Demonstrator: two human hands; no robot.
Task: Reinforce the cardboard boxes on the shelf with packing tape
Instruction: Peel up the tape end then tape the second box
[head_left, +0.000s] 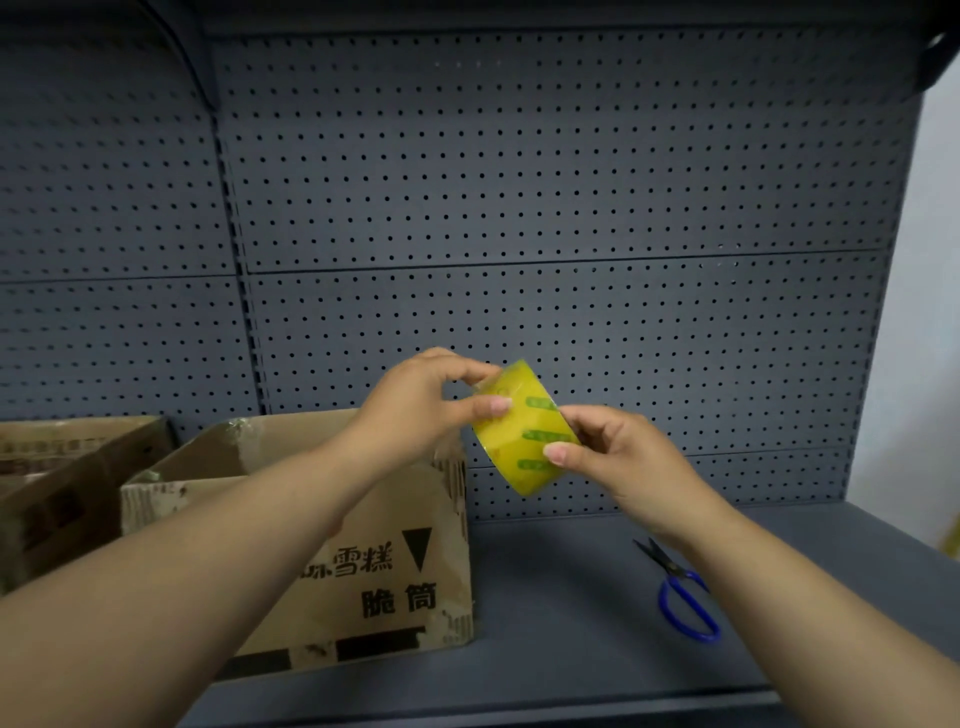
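left hand: the left hand (421, 400) is raised in front of the back panel, wrist bent to the right; the upper end of a yellowish translucent roll of packing tape with green markings (524, 431) is pinched between its thumb and forefinger.
right hand: the right hand (618, 457) is brought in from the lower right; the roll's lower half is gripped, with the thumb laid on the outer face and the other fingers curled behind it.
forearms: both bare forearms are stretched up from the bottom corners; the left one is seen crossing in front of the box.
tape roll: it is held tilted in the air between the two hands, above the shelf and just right of the box's upper right corner.
box: an open-topped brown cardboard box with black printed characters and a black downward triangle (363, 571) is stood on the shelf at the left; torn corrugated edges are seen at its corners.
second box: a further brown cardboard box (67, 467) is set just left of it, cut off by the frame edge.
scissors: blue-handled scissors with dark blades (680, 597) are laid on the shelf at the right, well apart from the box.
surface: a dark grey shelf board (571, 597).
room: a grey perforated back panel (519, 182) is fitted behind the shelf; a pale wall (930, 260) is seen at the right edge.
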